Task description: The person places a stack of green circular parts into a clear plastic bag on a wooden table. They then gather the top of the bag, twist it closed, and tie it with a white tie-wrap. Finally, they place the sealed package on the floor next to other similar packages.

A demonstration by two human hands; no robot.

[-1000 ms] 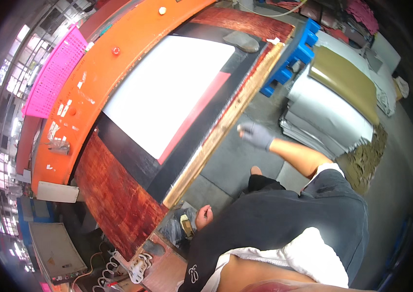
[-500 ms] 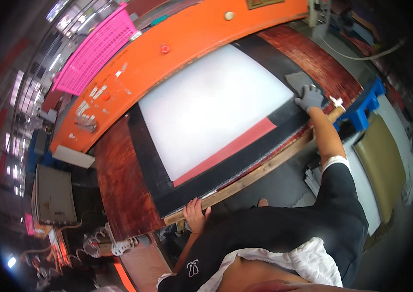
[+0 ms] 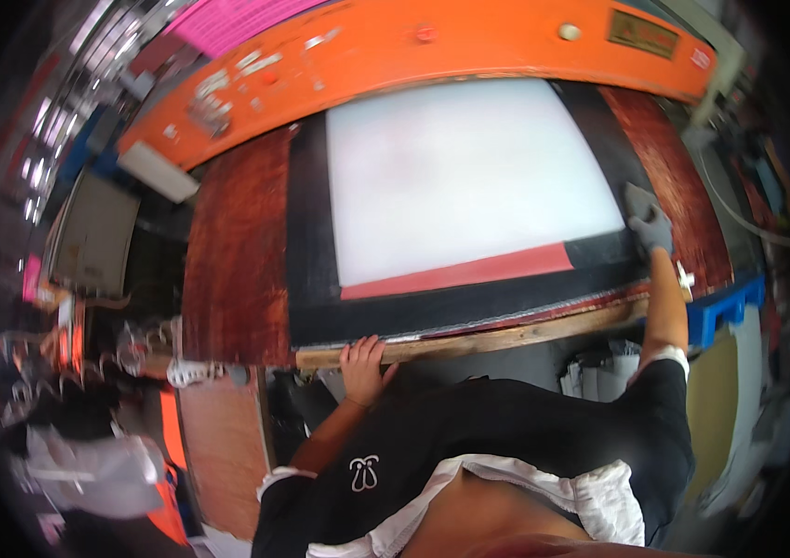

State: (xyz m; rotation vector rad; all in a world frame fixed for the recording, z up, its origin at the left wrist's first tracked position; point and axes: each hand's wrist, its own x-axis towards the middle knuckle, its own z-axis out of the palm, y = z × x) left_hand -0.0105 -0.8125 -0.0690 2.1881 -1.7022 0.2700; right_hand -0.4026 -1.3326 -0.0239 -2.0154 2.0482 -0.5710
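My left hand (image 3: 364,369) is bare, its fingers hooked over the long wooden strip (image 3: 469,347) along the near edge of the table. My right hand (image 3: 652,230) wears a grey glove and has its fingers closed on a grey cloth-like piece (image 3: 638,198), at the right side of the black border (image 3: 316,232). A white sheet (image 3: 469,177) lies flat inside that border. Under the sheet's near edge a red strip (image 3: 460,272) shows. The glove hides part of the grey piece.
An orange machine beam (image 3: 367,60) runs across the far side, with a red button (image 3: 425,33) on it. Reddish boards (image 3: 237,251) flank the black border. A blue pallet-like piece (image 3: 730,302) stands at the right, a grey cabinet (image 3: 97,232) at the left.
The view has turned, so the table now lies straighter before me. My gloved right hand, spread beside the grey piece before, now has its fingers on it. My left hand stays on the strip.
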